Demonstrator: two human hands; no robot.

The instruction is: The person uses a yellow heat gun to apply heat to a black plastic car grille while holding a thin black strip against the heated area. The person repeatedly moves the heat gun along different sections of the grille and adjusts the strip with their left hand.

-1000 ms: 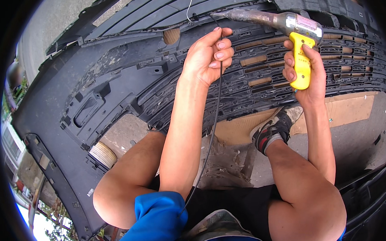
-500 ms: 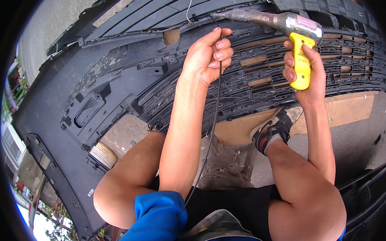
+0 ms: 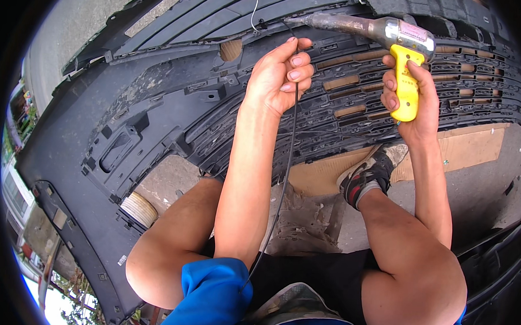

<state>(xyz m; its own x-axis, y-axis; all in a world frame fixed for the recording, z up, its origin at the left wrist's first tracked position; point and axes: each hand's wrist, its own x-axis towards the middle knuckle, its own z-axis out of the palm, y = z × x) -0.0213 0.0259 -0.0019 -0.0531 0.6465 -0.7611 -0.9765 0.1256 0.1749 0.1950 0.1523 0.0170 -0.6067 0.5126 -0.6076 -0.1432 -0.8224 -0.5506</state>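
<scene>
My right hand [image 3: 417,94] is wrapped round the yellow handle of a hot air gun [image 3: 388,31], its long metal nozzle pointing left. Pinched in my left hand [image 3: 281,76] is a thin black plastic welding rod [image 3: 291,140], which trails down over my forearm to my blue sleeve. The rod's upper end meets the black plastic car bumper [image 3: 153,94] right beside the nozzle tip, along a seam near its far edge. Slats and a grille lattice cover the bumper's middle and right side. Whether the rod's tip has softened is too small to tell.
Flattened cardboard [image 3: 470,145] lies on the concrete beneath the bumper. A roll of pale tape [image 3: 139,209] sits by my left knee, under the bumper's edge. A white wire [image 3: 256,8] hangs near the seam. My shoe [image 3: 367,176] stands close to the grille.
</scene>
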